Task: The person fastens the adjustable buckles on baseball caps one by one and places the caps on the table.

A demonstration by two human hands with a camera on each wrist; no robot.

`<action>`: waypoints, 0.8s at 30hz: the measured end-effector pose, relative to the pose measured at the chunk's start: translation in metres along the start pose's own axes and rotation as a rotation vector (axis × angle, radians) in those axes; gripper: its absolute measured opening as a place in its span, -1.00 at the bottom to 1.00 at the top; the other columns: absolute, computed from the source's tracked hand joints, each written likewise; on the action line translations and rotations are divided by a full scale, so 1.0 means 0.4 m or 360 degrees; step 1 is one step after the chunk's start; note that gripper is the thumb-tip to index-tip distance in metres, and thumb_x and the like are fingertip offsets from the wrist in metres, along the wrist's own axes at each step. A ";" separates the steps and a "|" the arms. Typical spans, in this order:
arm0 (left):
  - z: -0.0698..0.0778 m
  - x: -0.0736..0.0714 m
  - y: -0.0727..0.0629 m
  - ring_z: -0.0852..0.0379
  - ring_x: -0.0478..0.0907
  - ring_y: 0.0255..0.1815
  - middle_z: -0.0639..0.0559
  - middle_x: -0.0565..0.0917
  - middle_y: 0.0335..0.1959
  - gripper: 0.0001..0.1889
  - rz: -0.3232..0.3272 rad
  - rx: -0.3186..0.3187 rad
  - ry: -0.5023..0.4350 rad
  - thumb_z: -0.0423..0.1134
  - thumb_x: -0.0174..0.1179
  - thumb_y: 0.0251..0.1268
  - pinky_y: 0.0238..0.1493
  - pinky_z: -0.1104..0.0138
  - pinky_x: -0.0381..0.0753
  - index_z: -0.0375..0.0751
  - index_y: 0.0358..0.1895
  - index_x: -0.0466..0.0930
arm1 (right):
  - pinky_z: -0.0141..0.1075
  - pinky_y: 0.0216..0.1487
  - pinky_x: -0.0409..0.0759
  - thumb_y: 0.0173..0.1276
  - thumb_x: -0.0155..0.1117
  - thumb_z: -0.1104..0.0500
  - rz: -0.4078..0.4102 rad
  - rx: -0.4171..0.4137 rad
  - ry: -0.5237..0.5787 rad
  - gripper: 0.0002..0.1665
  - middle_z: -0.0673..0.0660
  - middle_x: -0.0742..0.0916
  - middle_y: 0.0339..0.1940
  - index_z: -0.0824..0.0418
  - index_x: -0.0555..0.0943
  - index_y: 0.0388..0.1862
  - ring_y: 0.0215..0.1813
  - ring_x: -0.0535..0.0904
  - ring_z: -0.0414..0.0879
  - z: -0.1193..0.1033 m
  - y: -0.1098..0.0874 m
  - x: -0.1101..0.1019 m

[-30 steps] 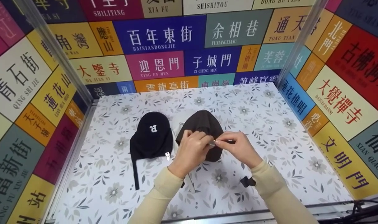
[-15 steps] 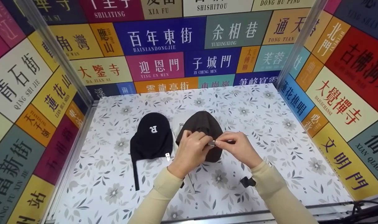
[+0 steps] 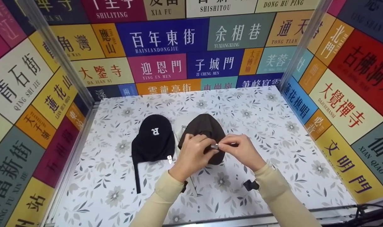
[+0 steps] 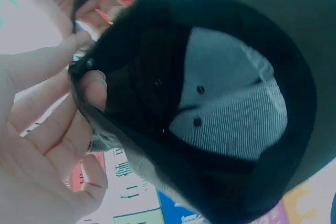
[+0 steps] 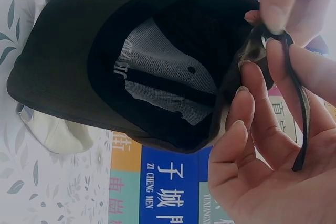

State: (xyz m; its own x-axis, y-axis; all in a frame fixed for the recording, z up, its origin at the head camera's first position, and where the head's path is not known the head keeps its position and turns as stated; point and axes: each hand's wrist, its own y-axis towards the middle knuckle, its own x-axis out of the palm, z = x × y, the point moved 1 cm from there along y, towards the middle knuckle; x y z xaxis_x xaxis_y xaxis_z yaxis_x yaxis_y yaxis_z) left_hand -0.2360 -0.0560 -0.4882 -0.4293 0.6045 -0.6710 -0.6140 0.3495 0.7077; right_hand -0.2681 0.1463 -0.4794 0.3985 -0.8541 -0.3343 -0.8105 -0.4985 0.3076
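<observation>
A dark brown baseball cap [image 3: 207,121] is held up between both hands above the table, its lined inside facing the wrist cameras. My left hand [image 3: 194,154] pinches the back edge of the cap beside a small metal buckle [image 3: 214,146]. With thumb and fingertips, my right hand [image 3: 240,149] pinches the cap's narrow strap at that buckle. The strap's loose end [image 5: 303,114] hangs across the right palm in the right wrist view. Fingers partly hide the buckle, so how far the strap passes through it cannot be told.
A black cap [image 3: 155,138] with a white R lies to the left, its strap [image 3: 137,178] stretched toward the front and a metal clasp [image 3: 169,158] at its edge. A white cap [image 5: 58,132] lies partly hidden behind the brown one. Lettered panels [image 3: 163,36] wall the flowered table [image 3: 115,176].
Both hands stay almost in place on the brown cap. The left fingers shift slightly at the buckle, and the buckle shows a little more than a second ago.
</observation>
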 end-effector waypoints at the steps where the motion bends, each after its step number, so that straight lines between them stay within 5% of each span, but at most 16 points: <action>1: 0.001 0.000 0.000 0.23 0.60 -0.25 0.20 0.69 -0.31 -0.82 -0.0003 -0.0023 -0.0036 -0.11 0.47 0.16 -0.15 0.21 0.36 -0.04 -0.23 0.75 | -0.24 -0.14 0.62 0.38 0.37 0.25 -0.0004 0.0007 -0.0004 -0.88 0.20 0.77 -0.21 0.26 0.79 -0.19 -0.15 0.67 0.03 0.012 0.000 -0.002; 9: 0.004 -0.002 0.003 0.21 0.63 -0.26 0.17 0.71 -0.29 -0.85 0.0057 -0.0196 -0.0266 -0.19 0.48 0.16 -0.20 0.23 0.37 -0.06 -0.22 0.76 | -0.22 -0.15 0.61 0.35 0.42 0.14 0.0024 0.0030 -0.0082 -0.92 0.06 0.77 -0.24 0.08 0.79 -0.22 -0.20 0.67 -0.01 0.065 0.001 -0.006; 17: 0.005 0.001 0.000 0.25 0.61 -0.33 0.20 0.68 -0.39 -0.84 0.0116 -0.0313 -0.0274 -0.30 0.50 0.03 -0.23 0.24 0.37 -0.02 -0.31 0.74 | -0.31 -0.20 0.58 0.34 0.41 0.28 0.0031 0.0111 -0.0051 -0.88 0.14 0.78 -0.22 0.27 0.77 -0.18 -0.23 0.65 -0.03 0.010 -0.008 0.008; 24: 0.007 0.001 0.007 0.17 0.59 -0.38 0.19 0.63 -0.47 -0.82 0.0143 -0.0293 -0.0223 -0.39 0.41 -0.10 -0.24 0.24 0.39 -0.02 -0.43 0.67 | -0.29 -0.20 0.59 0.34 0.40 0.28 0.0024 0.0119 -0.0052 -0.88 0.14 0.78 -0.23 0.28 0.76 -0.17 -0.23 0.65 -0.03 -0.014 -0.010 0.013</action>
State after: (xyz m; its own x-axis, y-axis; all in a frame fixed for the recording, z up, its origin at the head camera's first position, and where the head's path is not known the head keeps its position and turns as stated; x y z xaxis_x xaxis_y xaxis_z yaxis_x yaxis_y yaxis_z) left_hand -0.2361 -0.0528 -0.4860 -0.3995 0.7252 -0.5608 -0.6933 0.1612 0.7024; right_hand -0.2604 0.1432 -0.4772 0.3730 -0.8554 -0.3594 -0.8465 -0.4724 0.2456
